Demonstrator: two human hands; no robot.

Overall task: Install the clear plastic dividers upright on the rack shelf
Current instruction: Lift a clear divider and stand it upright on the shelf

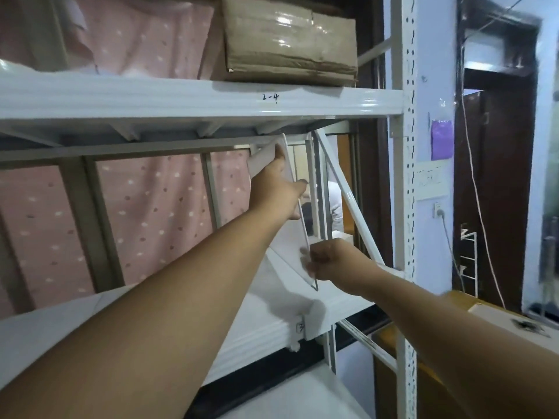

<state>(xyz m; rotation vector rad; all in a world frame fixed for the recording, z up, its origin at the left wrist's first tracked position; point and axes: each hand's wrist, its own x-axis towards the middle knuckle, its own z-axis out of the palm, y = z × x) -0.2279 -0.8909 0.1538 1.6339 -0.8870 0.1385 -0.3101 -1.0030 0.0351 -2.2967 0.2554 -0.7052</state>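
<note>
You face a white metal rack set in front of a pink dotted curtain, with a dark wooden door beyond its perforated upright. The upper shelf beam carries the handwritten mark "2-4" and supports a taped cardboard box. The clear plastic divider stands nearly upright, slightly tilted, between the lower shelf and the underside of the upper shelf, near the right end of the bay. Your left hand reaches high on the divider: the fingers lie flat against its left face near the top, and the thumb extends toward its front edge. Your right hand grips the divider's lower front corner, fingers curled and pinching the edge just above the lower shelf. A second clear divider stands just behind and to the right, beside a white diagonal brace. A purple note hangs on the blue wall.
</note>
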